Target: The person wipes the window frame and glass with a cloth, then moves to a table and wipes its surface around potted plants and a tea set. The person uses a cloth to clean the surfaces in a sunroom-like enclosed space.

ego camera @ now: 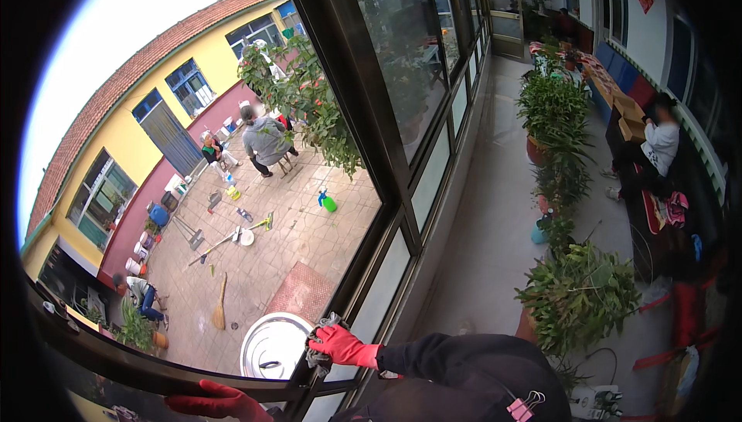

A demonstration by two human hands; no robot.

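Note:
My right hand [346,345], in a red rubber glove, grips a crumpled grey cloth [319,358]. The cloth presses against the dark metal window frame [400,193] near its lower corner. Lower left, my left hand [217,403] wears a matching glove and holds nothing that I can see. Its fingers stretch leftward over the bottom rail [168,380], thumb apart; whether it touches the rail is unclear. A dark sleeve [432,358] covers my right arm, and a pink binder clip [523,407] hangs on my dark clothing.
Beyond the frame lies a paved courtyard with a round metal lid [272,338], a straw broom [219,309], a green spray bottle [329,203] and several seated people. Indoors, potted plants [579,294] line the corridor; a person [661,138] sits beside an open cardboard box [630,117].

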